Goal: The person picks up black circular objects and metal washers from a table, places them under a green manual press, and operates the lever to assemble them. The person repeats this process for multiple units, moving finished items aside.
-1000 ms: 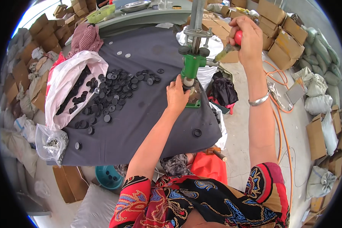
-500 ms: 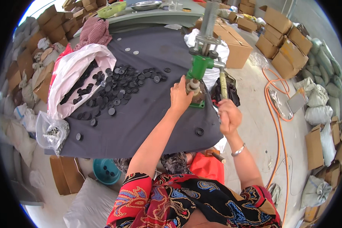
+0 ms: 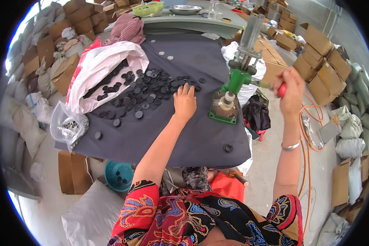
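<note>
A green hand press with a toothed steel column stands at the right of the dark cloth-covered table. My right hand is wrapped round the red-knobbed end of its lever, raised out to the right. My left hand reaches over the right edge of a heap of black round caps, fingers stretched and touching caps there. Whether a cap is under its fingertips cannot be seen. A black ring-shaped part lies near the table's front edge.
A white sack spills caps at the left, beside a clear bag of small metal parts. A teal basin stands below the front edge. An orange hose runs along the floor at right, near stacked cardboard boxes.
My left hand has left the press base and moved left to the cap heap. My right hand has swung the lever up and outward. The whole view has shifted slightly.
</note>
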Demonstrator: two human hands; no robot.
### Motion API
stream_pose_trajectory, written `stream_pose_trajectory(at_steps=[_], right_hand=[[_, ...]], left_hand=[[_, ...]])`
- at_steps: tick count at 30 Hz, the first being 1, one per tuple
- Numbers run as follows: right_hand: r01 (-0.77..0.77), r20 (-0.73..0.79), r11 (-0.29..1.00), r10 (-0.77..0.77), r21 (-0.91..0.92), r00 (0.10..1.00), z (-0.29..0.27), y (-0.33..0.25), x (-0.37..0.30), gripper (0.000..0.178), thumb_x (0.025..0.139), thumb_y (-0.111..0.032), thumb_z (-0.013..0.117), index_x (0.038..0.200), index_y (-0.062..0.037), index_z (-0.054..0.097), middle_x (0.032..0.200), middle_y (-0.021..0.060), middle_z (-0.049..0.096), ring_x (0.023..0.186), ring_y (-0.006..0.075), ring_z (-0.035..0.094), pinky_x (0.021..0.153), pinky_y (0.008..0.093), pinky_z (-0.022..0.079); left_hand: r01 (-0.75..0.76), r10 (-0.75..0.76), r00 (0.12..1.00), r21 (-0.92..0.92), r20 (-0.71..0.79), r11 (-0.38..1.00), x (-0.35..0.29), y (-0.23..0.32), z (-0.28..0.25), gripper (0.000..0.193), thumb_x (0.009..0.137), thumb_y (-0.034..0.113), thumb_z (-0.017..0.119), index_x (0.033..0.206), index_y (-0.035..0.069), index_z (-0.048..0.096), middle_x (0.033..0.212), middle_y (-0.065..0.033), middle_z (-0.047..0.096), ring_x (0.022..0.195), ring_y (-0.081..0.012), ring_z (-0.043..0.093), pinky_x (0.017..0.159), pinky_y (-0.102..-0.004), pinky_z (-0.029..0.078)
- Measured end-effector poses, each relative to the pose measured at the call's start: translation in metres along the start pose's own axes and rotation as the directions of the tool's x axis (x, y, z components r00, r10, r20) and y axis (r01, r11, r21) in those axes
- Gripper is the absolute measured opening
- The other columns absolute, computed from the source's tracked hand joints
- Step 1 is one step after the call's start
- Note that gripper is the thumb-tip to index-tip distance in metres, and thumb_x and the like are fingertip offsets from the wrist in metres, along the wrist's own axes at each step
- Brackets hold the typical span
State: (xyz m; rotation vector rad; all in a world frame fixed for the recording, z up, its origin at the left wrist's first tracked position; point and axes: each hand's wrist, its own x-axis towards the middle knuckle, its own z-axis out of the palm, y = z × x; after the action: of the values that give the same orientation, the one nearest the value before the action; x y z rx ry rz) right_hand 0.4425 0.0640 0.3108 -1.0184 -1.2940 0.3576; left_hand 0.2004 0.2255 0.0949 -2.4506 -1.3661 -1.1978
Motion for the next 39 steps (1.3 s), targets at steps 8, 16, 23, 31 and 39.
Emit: stream_pose_trajectory(at_steps=[8,16,23,31,39], right_hand=[[-0.008,-0.082,0.997,0.014,0.072,0.997,-0.001,-0.006,0.035,0.024,0.095,-0.019,0.048,0.085,-0.0006,0.058,0.060,0.0029,0.048,0.047,0.0106,0.044,0.050,0.0272,0.043],[0.026,-0.094,0.999,-0.022,0.041,0.995,-0.001,-0.005,0.035,0.023,0.096,-0.017,0.046,0.085,-0.0003,0.057,0.060,0.0031,0.047,0.048,0.0105,0.043,0.054,0.0279,0.044],[0.035,-0.122,0.999,-0.033,0.014,0.992,-0.003,-0.002,0.035,0.023,0.096,-0.018,0.048,0.085,-0.0007,0.059,0.061,0.0030,0.048,0.050,0.0103,0.045,0.052,0.0268,0.043],[0.072,-0.109,0.995,-0.065,0.066,0.992,0.007,-0.005,0.036,0.024,0.092,-0.016,0.050,0.077,0.0010,0.059,0.056,0.0044,0.051,0.044,0.0125,0.049,0.045,0.0263,0.042],[0.065,-0.095,0.990,-0.053,0.127,0.994,0.006,-0.008,0.035,0.024,0.092,-0.015,0.049,0.078,0.0018,0.059,0.055,0.0070,0.054,0.043,0.0122,0.048,0.046,0.0272,0.044]], left_hand=[[0.123,-0.124,0.992,0.188,-0.009,0.974,-0.057,-0.057,-0.086,0.048,0.078,0.013,0.069,0.123,0.004,0.055,0.134,-0.0182,0.050,0.121,-0.0363,0.047,0.095,-0.0492,0.040],[0.345,-0.380,0.924,0.342,0.040,0.874,-0.102,-0.114,-0.118,0.037,0.082,0.019,0.067,0.118,0.008,0.064,0.116,-0.0122,0.064,0.104,-0.0308,0.056,0.086,-0.0452,0.045],[0.337,-0.332,0.941,0.199,-0.057,0.920,-0.103,-0.114,-0.113,0.038,0.074,0.014,0.074,0.111,0.007,0.067,0.100,-0.0092,0.069,0.096,-0.0305,0.059,0.082,-0.0432,0.046],[0.314,-0.334,0.940,-0.205,-0.069,0.927,-0.077,-0.063,-0.100,0.044,0.071,0.008,0.074,0.113,0.004,0.062,0.096,-0.0153,0.067,0.092,-0.0341,0.062,0.082,-0.0444,0.048],[0.063,-0.015,0.994,-0.469,0.106,0.881,-0.005,0.074,-0.001,0.060,0.069,0.007,0.076,0.125,0.003,0.053,0.095,-0.0158,0.067,0.092,-0.0342,0.062,0.080,-0.0427,0.049]])
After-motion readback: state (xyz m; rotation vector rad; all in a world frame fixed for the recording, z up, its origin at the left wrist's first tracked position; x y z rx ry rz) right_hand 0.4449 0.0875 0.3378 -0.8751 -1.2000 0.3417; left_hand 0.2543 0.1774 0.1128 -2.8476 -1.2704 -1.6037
